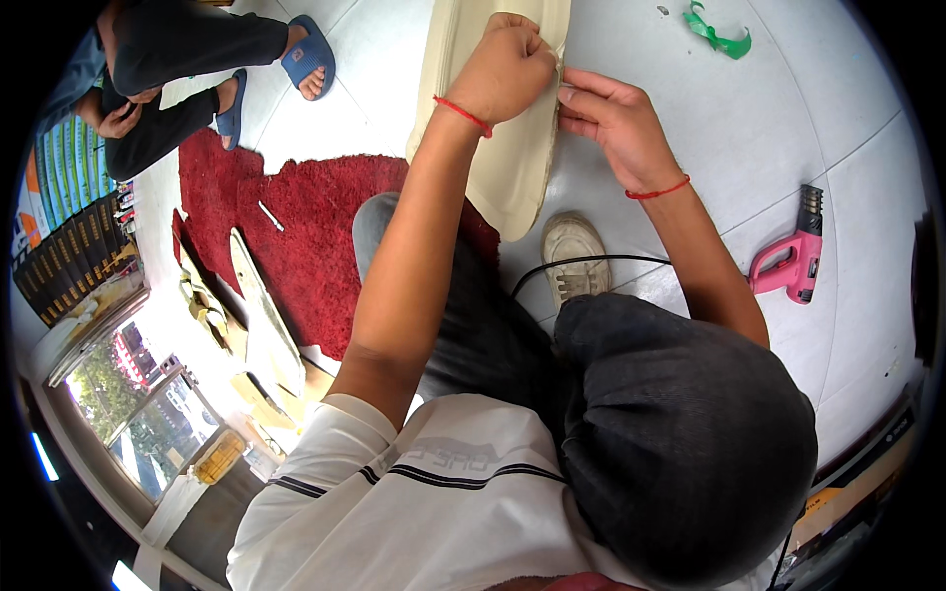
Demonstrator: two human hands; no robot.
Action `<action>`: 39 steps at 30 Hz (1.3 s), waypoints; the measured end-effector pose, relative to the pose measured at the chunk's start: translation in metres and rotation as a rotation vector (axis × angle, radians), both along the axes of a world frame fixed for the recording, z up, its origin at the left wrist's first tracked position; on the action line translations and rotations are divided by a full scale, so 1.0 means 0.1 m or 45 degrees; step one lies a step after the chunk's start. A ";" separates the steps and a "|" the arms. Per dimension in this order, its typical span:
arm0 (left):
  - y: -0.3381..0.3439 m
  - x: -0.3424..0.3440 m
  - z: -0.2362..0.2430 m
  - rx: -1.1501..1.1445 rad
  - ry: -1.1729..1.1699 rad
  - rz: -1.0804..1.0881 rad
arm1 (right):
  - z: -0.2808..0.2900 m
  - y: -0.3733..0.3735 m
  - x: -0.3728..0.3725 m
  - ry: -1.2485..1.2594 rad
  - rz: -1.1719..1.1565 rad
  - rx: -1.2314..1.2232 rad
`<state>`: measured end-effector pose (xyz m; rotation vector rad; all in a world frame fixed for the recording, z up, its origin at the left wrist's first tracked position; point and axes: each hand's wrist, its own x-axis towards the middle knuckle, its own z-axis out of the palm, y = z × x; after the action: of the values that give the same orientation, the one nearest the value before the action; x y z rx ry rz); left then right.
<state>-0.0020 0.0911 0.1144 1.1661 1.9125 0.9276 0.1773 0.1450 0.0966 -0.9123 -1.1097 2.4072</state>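
Note:
A long beige moulded panel [493, 187] with a rounded near end extends away from me at the top middle. My left hand [505, 71] is closed in a fist over the panel, pinching at its right edge, where a thin lip of covering shows. On the outer side of that same edge, my right hand [621, 128] grips with thumb and fingertips. What exactly lies between the fingers is partly hidden. A red string circles each wrist.
A pink heat gun [788, 258] lies on the tiles at right; a black cord [601, 259] crosses my shoe [574, 251]. Green scrap [719, 34] lies far right. Left are red carpet [305, 207], another beige piece [268, 310], stacked boxes [74, 261] and a seated person's sandalled foot [310, 59].

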 end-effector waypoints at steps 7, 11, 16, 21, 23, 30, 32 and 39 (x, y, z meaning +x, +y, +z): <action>0.00 0.04 -0.03 0.010 -0.002 0.025 | -0.04 0.02 0.00 0.025 -0.004 -0.013; 0.01 0.06 -0.05 -0.002 0.042 0.025 | -0.03 0.01 0.01 0.031 -0.007 -0.016; 0.00 0.08 -0.05 0.021 0.057 0.027 | -0.04 0.01 0.02 0.018 -0.016 -0.021; 0.00 0.08 -0.11 0.052 0.060 0.044 | -0.04 0.02 0.02 0.032 -0.013 -0.022; 0.00 0.09 -0.10 0.066 0.071 0.037 | -0.02 0.03 0.03 0.019 -0.021 -0.016; 0.34 -0.15 0.31 0.160 -0.348 0.236 | 0.48 0.46 -0.17 0.024 0.005 0.269; 0.45 -0.21 0.38 0.317 -0.508 0.331 | 0.71 0.61 -0.29 -0.078 0.047 0.391; 0.40 -0.24 0.53 0.352 -0.309 0.462 | 1.06 0.79 -0.53 -0.301 0.204 0.627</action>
<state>-0.0259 0.1310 0.1670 0.8166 1.8659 1.4969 0.1247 0.2238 0.2029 -0.9748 -1.8196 2.0180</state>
